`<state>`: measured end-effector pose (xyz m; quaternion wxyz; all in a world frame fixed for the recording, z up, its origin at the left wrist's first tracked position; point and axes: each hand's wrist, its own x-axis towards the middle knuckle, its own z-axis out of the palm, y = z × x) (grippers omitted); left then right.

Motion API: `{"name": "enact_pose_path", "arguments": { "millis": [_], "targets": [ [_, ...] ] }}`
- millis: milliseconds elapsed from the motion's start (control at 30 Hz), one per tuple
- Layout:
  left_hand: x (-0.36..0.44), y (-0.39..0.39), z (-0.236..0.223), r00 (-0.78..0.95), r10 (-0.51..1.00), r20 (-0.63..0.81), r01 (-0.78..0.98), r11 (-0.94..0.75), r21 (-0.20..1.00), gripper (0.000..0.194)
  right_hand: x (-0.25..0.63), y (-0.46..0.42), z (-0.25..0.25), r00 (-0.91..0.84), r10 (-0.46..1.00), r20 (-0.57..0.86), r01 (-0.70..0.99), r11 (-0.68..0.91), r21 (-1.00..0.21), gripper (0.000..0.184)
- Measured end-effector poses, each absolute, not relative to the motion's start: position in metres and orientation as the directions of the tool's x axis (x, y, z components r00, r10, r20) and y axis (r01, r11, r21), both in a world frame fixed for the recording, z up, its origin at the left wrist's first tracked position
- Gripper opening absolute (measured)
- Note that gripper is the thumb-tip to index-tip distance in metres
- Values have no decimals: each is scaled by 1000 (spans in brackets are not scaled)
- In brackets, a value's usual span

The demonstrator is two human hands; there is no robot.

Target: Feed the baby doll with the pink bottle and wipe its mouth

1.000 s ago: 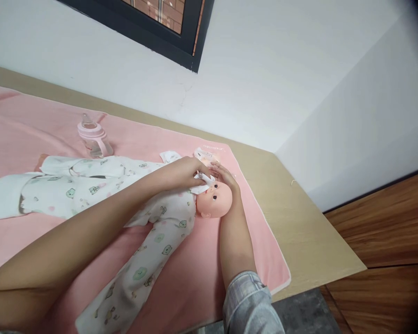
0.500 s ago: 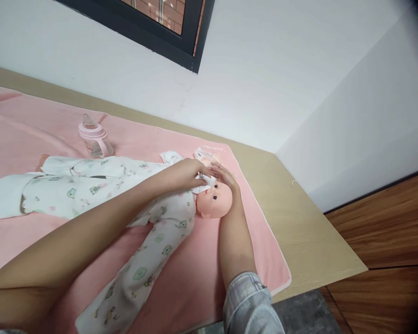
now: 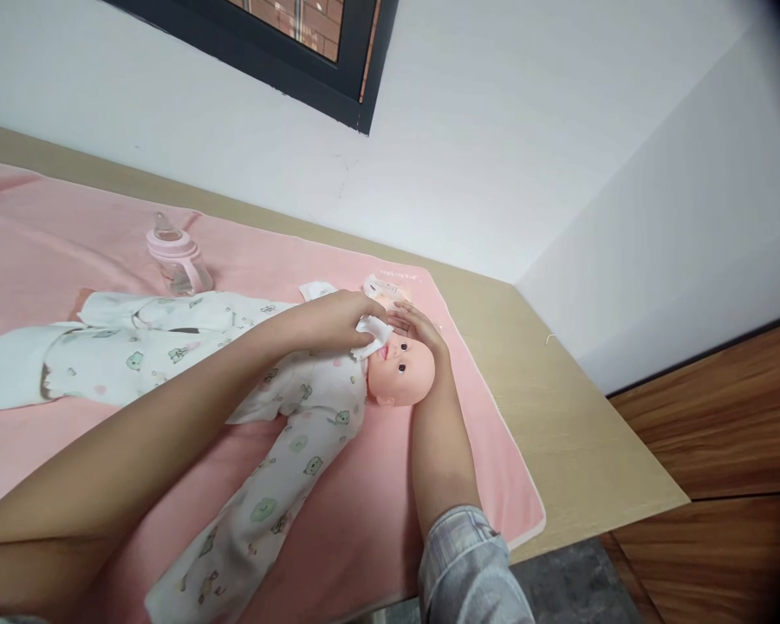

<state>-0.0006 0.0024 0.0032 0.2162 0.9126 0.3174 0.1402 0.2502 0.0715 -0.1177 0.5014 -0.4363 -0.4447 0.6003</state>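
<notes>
Tissue point(image 3: 378, 331) is pinched in left hand point(image 3: 334, 322) at the mouth of doll head point(image 3: 403, 374); step appears to be wiping. Next move calls for light strokes, doll head steadied. Doll head lies at 4 o'clock from left hand, 7 o'clock from right hand point(image 3: 421, 328), which is unclenched, fingers extended.

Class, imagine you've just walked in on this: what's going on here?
A person is handling a bald, pink baby doll in white printed clothes. The left hand holds a thin white cloth or tissue by the doll's mouth, while the right hand curves around the far side of its head. The doll lies on a pink fabric blanket, with a clear, pink-topped baby bottle beyond its legs.
</notes>
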Motion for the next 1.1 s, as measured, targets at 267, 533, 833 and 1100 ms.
{"name": "enact_pose_path", "arguments": {
  "millis": [267, 533, 833, 1100],
  "targets": [
    [3, 1, -2, 816, 577, 49, 480, -722, 498, 25, 252, 72, -120, -120, 990, -79, -245, -107, -964, 23],
    [8, -6, -1, 788, 614, 52, 519, -707, 481, 16, 254, 78, -125, -142, 987, -70, -254, -104, -961, 25],
    [11, -3, -3, 781, 622, 54, 530, -707, 468, 11, 251, 73, -119, -114, 989, -92, -218, -115, -969, 26],
    [6, 0, -3, 777, 624, 86, 513, -706, 489, 15, 245, 64, -108, -100, 990, -102, -183, -119, -976, 25]
  ]
}}
